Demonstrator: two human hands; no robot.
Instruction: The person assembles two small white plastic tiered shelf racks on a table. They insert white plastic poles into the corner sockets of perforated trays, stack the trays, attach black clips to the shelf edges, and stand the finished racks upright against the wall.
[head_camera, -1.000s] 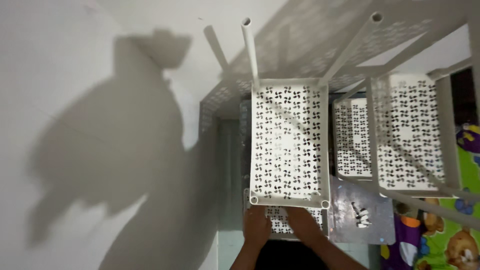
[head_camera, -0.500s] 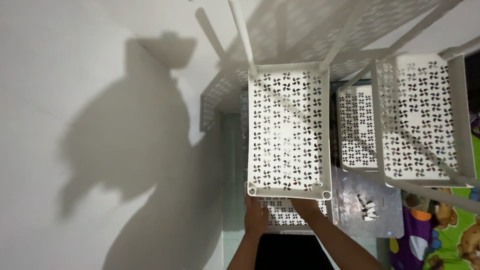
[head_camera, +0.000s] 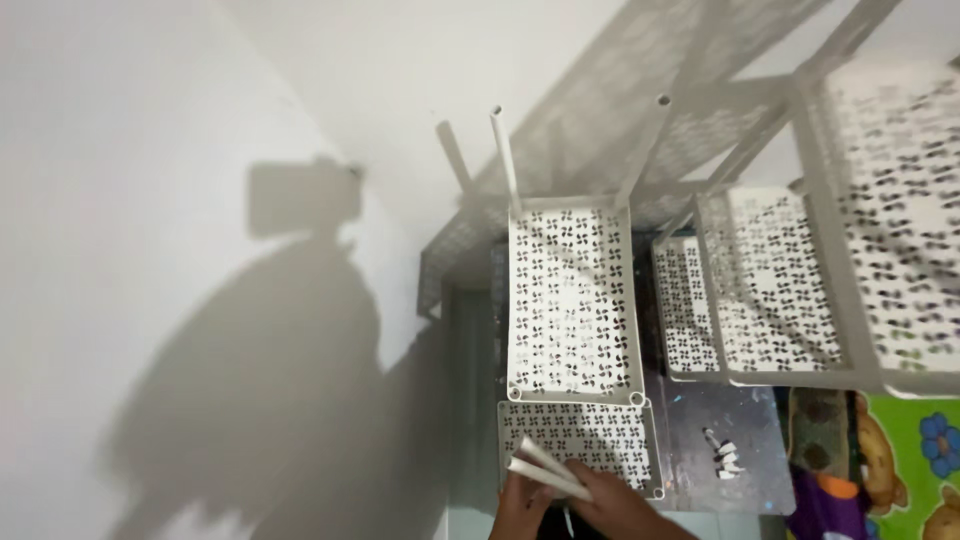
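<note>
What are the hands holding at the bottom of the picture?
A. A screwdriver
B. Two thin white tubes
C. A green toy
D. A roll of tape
B: two slim white tubes cross the hands, the right hand wrapped around their lower ends and the left hand beside it, just below the perforated white shelf.

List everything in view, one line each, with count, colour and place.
Perforated shelf trays: two on the near rack, white, stacked centre; the lower one by the hands.
Upright tubes: at least two, white, rising from the upper tray's far corners.
Second rack: one, white, right.
Loose tubes: two, white, held over the lower tray.
Small white pieces: several, on the grey floor, right of the lower tray.
Play mat: one, colourful, bottom right.
Wall: white, left, shadowed.
Left hand: bottom centre, grip on tubes.
Right hand: bottom centre, grip on tubes.
</note>
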